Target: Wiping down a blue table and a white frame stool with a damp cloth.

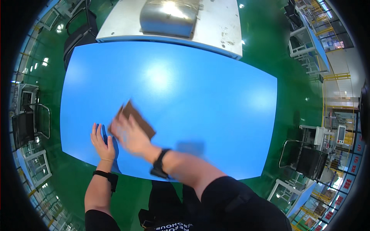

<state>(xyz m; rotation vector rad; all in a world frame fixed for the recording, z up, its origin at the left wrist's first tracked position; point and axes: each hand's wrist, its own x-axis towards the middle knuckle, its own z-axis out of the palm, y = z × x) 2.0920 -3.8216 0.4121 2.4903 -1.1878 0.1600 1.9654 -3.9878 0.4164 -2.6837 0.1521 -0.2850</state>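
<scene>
A folded brown cloth (pixel 141 121) lies on the left half of the blue tabletop (pixel 208 104). My right hand (pixel 133 134) is pressed over it, gripping its near-left side, and motion smears the fingers. Beside it to the left, my left hand (pixel 103 146) rests near the table's front-left edge. Its fingers are spread, and nothing is in it. Under my right palm, part of the cloth is hidden.
Against the far edge stands a white table (pixel 216 27) carrying a shiny curved metal piece (pixel 169 17). Black chairs are at the far left (pixel 81 32), left (pixel 25 129) and right (pixel 308 161). Green floor (pixel 262 50) surrounds the table.
</scene>
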